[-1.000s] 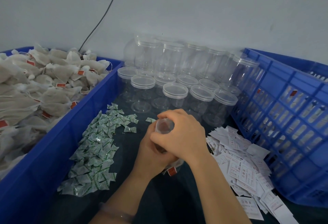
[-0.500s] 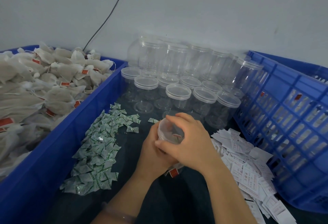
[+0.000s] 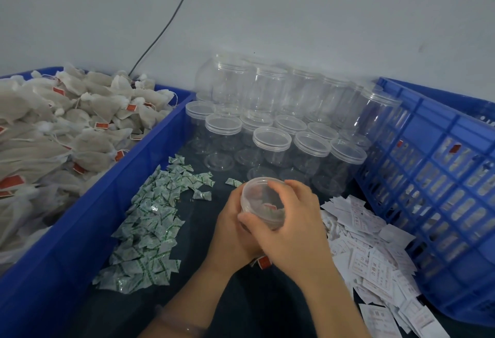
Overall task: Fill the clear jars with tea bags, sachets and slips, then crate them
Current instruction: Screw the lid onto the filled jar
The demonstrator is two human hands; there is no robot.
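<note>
A clear jar point(image 3: 261, 199) with tea bags and a red tag inside sits between both hands above the dark table. My left hand point(image 3: 231, 233) grips the jar's body from below and behind. My right hand point(image 3: 292, 226) curls its fingers and thumb round the lid on top. Green-printed sachets point(image 3: 150, 228) lie in a pile to the left of my hands. White paper slips point(image 3: 367, 252) are heaped to the right. Tea bags point(image 3: 61, 128) fill the blue bin on the left.
Several lidded clear jars point(image 3: 272, 139) stand in rows behind my hands, against the grey wall. A blue slatted crate point(image 3: 439, 177) stands at the right with filled jars showing through its slats. The left blue bin's wall point(image 3: 88, 219) borders the sachets. A black cable runs down the wall.
The jar has tilted so its lid faces the camera more, and my right hand has shifted round the lid. The camera moved slightly right.
</note>
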